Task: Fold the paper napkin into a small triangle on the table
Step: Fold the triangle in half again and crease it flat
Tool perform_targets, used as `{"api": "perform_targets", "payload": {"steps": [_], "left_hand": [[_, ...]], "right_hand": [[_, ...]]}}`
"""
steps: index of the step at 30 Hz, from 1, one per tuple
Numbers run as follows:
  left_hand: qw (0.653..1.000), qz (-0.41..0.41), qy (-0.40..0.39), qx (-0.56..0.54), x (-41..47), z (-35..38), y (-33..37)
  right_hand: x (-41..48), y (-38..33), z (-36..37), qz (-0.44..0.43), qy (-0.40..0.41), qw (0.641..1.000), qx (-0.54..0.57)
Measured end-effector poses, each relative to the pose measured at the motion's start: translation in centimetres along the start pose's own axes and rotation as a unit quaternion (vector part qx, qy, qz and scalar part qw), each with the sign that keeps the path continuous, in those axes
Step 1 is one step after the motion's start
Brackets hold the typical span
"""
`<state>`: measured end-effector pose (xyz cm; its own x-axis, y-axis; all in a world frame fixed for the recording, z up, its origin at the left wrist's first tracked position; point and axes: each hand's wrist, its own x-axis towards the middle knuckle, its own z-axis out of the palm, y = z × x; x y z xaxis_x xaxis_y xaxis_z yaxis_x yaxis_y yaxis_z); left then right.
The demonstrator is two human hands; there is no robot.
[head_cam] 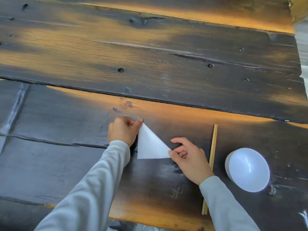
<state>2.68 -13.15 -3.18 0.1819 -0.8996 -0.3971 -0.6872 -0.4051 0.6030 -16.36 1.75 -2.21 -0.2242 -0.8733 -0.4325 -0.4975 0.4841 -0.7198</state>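
Note:
A white paper napkin (150,145) lies flat on the dark wooden table (150,72), folded into a triangle with one tip pointing away from me and a straight edge toward me. My left hand (123,130) pinches the far tip between thumb and fingers. My right hand (188,157) pinches the near right corner. Both sleeves are light grey.
A pair of wooden chopsticks (212,147) lies lengthwise just right of my right hand, partly under my forearm. A white bowl (248,169) stands farther right. The table's near edge (150,222) runs below my arms; its right end (301,77) is in view.

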Motion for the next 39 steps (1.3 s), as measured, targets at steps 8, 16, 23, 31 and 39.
{"api": "perform_targets", "payload": {"steps": [8, 16, 23, 31, 39], "left_hand": [[1.000, 0.015, -0.012, -0.001, -0.1, -0.2, 0.0], [1.000, 0.010, -0.018, 0.015, 0.0, -0.2, 0.0], [0.997, -0.019, -0.001, 0.072, 0.4, -0.9, 0.4], [0.995, -0.025, 0.014, 0.100, 0.4, -1.0, 0.2], [0.994, -0.016, 0.020, 0.109, 0.4, -0.8, -0.1]], "right_hand": [[-0.1, 0.0, 0.0, -0.001, 0.004, 1.000, 0.016], [-0.1, 0.0, 0.1, 0.001, 0.004, 1.000, 0.013], [-0.1, -0.2, -0.1, 0.010, 0.001, 1.000, 0.011], [-0.4, -0.2, -0.7, 0.054, 0.017, 0.998, 0.041], [-1.6, -0.1, -1.8, 0.112, 0.060, 0.985, 0.116]]}}
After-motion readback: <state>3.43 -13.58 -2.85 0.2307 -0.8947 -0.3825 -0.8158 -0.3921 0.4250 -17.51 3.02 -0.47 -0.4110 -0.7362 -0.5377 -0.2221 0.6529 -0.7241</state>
